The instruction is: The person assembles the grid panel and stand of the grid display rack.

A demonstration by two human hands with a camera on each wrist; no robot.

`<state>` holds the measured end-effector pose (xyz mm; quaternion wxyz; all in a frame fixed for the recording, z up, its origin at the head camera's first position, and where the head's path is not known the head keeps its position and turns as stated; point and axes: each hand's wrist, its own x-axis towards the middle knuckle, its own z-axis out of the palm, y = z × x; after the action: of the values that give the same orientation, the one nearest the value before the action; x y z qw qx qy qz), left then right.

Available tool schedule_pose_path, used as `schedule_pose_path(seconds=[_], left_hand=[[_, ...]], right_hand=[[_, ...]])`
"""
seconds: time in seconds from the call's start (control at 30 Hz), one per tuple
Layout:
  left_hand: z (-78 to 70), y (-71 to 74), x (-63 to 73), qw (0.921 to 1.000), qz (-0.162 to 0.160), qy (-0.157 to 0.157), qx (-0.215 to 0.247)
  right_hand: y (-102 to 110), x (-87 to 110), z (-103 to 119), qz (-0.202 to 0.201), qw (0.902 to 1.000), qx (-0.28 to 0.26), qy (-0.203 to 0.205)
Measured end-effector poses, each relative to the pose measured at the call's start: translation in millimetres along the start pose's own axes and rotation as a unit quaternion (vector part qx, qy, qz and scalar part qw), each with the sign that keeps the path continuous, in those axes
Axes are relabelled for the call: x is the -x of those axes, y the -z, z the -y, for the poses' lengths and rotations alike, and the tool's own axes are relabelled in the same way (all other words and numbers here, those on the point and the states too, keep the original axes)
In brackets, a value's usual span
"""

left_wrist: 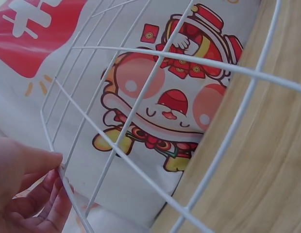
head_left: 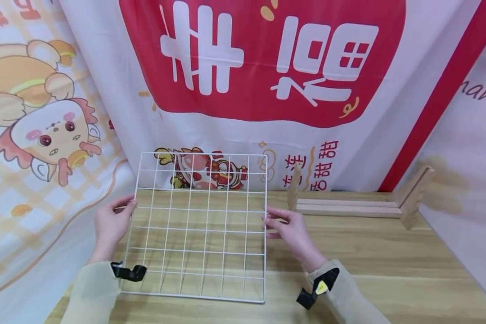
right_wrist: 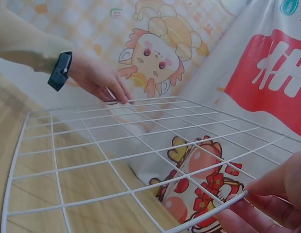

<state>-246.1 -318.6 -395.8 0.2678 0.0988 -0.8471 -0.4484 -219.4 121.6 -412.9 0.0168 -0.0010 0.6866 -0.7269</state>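
Note:
A white wire grid panel [head_left: 208, 229] is held up between the two hands, tilted over the wooden table. My left hand [head_left: 112, 224] pinches its left side wire; in the left wrist view the thumb and fingers [left_wrist: 48, 162] close round that wire. On the opposite side, my right hand [head_left: 287, 230] grips the right side wire, thumb on one face and fingers behind, as the right wrist view shows at the panel's edge [right_wrist: 209, 217]. The lower edge of the panel lies toward the person, its upper edge toward the back cloth.
A wooden stand [head_left: 348, 207] with two upright ends sits at the back right of the wooden table [head_left: 372, 265]. Behind the table hangs a white cloth with a red print [head_left: 263, 103]. Another printed cloth [head_left: 44, 180] covers the left side.

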Motion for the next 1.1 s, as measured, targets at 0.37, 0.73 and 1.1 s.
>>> schedule_pose_path(seconds=[0.37,0.73,1.1], left_hand=[[-14.6,3.3,2.8,0.9969,-0.063,-0.018,0.044],[-29.5,10.5,2.2,0.9914,-0.102,-0.005,0.082],[-40.1,19.9,6.2,0.9845,-0.121,0.005,0.127]], right_hand=[[-3.3,8.9,14.7,-0.012,0.9991,0.001,0.042],[-5.3,11.6,26.1,-0.012,0.9953,0.014,0.095],[-4.6,14.3,31.3,-0.005,0.99,0.003,0.141]])
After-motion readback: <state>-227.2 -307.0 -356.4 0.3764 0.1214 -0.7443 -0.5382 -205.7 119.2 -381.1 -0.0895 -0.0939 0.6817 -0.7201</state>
